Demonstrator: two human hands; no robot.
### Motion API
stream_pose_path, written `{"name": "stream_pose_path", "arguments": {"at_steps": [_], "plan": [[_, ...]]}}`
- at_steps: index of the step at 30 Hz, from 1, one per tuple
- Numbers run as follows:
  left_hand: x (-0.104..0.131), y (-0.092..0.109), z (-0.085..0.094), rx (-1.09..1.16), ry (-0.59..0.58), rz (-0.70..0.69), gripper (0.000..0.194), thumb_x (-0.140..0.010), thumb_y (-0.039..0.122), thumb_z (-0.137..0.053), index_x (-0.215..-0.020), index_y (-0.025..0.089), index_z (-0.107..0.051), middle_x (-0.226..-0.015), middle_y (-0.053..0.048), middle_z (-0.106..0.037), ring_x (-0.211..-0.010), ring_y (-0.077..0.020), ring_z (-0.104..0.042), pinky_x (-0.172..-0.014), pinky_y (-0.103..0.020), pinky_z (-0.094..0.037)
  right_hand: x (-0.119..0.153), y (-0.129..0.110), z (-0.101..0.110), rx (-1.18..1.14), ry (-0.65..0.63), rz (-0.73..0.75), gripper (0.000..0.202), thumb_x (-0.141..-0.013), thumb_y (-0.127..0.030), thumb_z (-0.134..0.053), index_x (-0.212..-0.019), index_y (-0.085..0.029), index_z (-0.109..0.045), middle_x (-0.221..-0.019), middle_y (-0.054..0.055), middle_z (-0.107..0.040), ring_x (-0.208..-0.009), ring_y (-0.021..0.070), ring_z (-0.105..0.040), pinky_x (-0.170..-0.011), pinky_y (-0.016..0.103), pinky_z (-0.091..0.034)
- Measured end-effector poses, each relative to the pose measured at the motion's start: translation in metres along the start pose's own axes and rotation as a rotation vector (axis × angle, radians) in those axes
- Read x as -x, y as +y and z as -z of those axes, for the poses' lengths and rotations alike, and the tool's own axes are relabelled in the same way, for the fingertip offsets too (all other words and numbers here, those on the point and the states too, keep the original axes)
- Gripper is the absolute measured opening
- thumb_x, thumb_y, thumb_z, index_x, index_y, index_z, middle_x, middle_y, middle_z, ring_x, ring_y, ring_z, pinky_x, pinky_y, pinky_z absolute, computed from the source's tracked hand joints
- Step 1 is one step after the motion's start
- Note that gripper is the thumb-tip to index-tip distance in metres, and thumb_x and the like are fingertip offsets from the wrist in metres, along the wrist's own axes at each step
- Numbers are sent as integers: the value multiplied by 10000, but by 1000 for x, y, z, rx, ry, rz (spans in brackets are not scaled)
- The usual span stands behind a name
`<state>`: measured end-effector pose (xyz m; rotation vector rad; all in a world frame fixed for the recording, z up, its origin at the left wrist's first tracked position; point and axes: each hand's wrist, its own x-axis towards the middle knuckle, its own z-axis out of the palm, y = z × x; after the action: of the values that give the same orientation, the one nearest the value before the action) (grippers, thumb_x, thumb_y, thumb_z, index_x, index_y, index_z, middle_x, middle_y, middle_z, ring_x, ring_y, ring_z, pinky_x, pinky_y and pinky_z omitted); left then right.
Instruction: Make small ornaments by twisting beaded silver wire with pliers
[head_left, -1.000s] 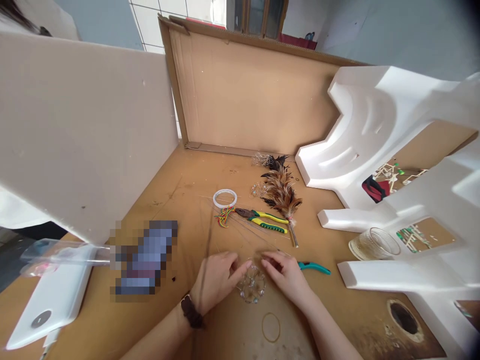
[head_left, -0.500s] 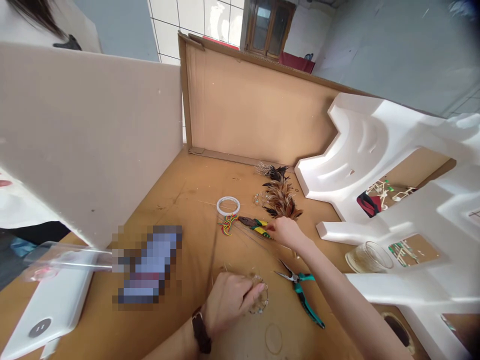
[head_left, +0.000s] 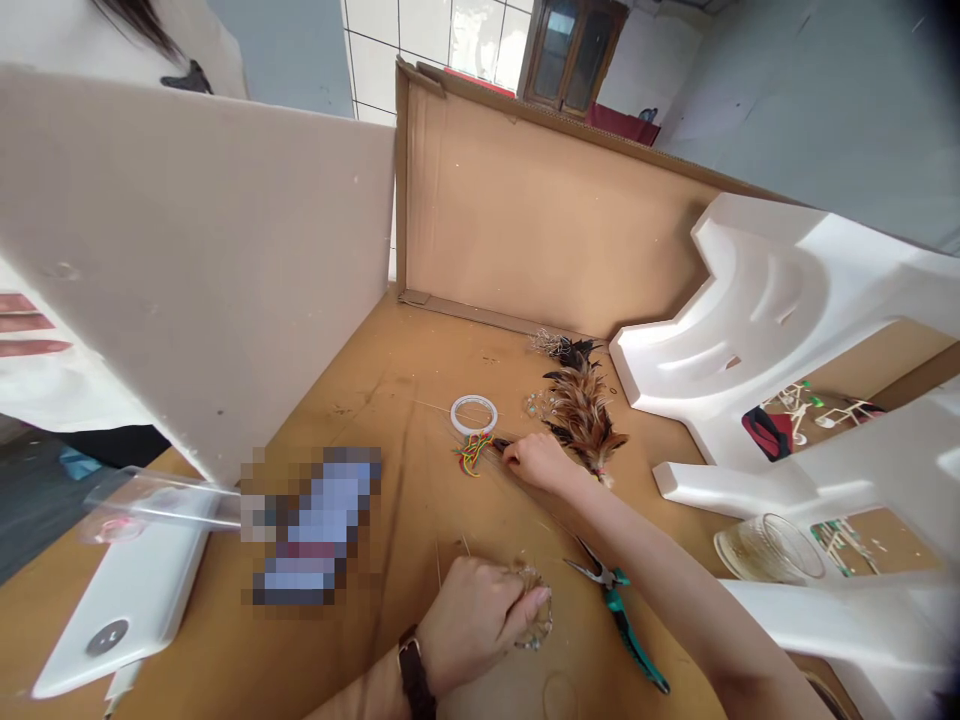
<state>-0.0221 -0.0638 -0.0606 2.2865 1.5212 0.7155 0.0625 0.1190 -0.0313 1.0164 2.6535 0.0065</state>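
My left hand (head_left: 469,615), with a dark watch strap at the wrist, is closed on a beaded wire ring (head_left: 538,610) that shows beyond the thumb. Farther up the table, my right hand (head_left: 541,462) has its fingers pressed together over the dark head of some pliers; what they pinch is hidden. Colourful threads (head_left: 472,455) and a white ring (head_left: 474,413) lie just left of it. Brown feathers (head_left: 585,405) rest to its right. Green-handled pliers (head_left: 626,630) lie partly open below the right forearm.
A blurred phone (head_left: 319,530) and a white device (head_left: 131,595) lie at the left. White moulded foam (head_left: 675,350) and a glass (head_left: 769,548) stand at the right. A pale panel (head_left: 225,250) and a cardboard wall (head_left: 547,210) border the table.
My right hand has moved left, toward the threads, and now covers the yellow-green pliers' handles. My left hand still holds the beaded ring. The whole view has shifted slightly.
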Motion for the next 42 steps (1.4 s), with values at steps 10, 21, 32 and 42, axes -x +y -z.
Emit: {"name": "stream_pose_path", "arguments": {"at_steps": [10, 21, 32, 42], "plan": [[0, -1, -3, -22, -10, 9, 473, -927, 363, -297, -644, 179, -628, -607, -45, -674, -523, -138, -585, -489, -274, -234, -15, -4, -18, 104, -74, 29, 305, -874, -307, -510, -1132, -145, -521, -1124, 86, -550, -948, 194, -566, -793, 392, -484], [0, -1, -4, -4, -9, 1, 504, -925, 373, -283, -622, 179, -636, -561, -44, -648, -500, -132, -566, -481, -265, -238, -26, -18, -9, -37, -100, -5, 326, -869, -311, -518, -1144, -137, -511, -1137, 91, -539, -956, 194, -562, -799, 396, -483], [-1, -1, -2, -23, -48, 24, 518, -935, 368, -251, -633, 180, -627, -605, -53, -666, -540, -156, -582, -508, -290, -235, -5, 31, 9, -568, -3, 30, 191, -849, -196, -470, -945, -116, -615, -816, 45, -708, -628, 76, -647, -523, 136, -467], [-2, -2, -3, -48, -37, 20, 539, -943, 372, -230, -640, 166, -624, -615, -41, -676, -554, -132, -596, -501, -271, -212, 24, 27, -4, -355, 4, -104, 221, -848, -282, -503, -892, -143, -669, -873, 75, -688, -858, 195, -638, -727, 258, -475]]}}
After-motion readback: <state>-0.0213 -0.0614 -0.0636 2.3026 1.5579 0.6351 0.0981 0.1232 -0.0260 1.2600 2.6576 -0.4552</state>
